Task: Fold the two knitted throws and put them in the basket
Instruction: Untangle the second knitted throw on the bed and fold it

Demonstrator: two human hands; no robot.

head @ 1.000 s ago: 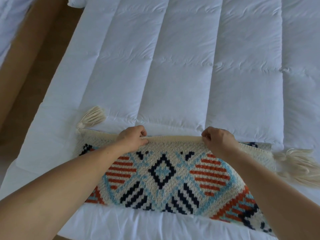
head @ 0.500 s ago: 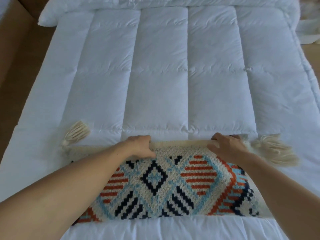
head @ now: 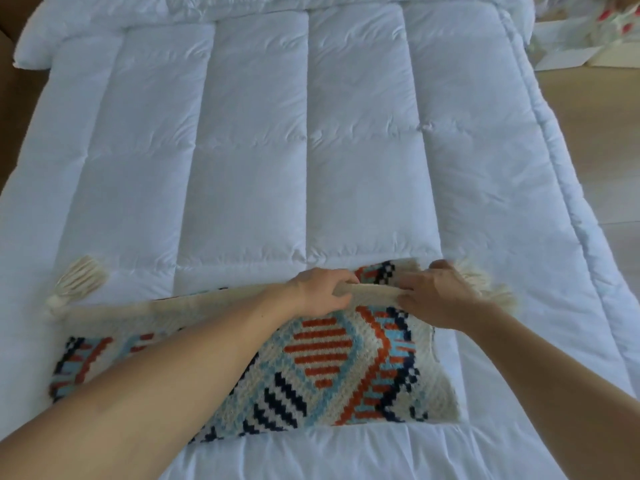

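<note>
- The knitted throw (head: 322, 358) lies in a narrow folded band across the near end of the white quilt (head: 259, 150)
- The left hand (head: 318, 292) pinches its cream far edge; the right hand (head: 440, 299) grips the same edge close beside it, by the fringe
- The step is probably folding this throw crosswise (no basket in view)
- Next, the right end likely needs carrying over toward the left tassel (head: 79, 282), edges matched

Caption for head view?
Left hand and right hand grip the cream edge of a patterned knitted throw on a white quilted duvet.

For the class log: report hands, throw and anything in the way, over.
Left hand, right hand grip cream edge of knitted throw. Throw part-folded on white quilt. Nothing in the way.
</note>
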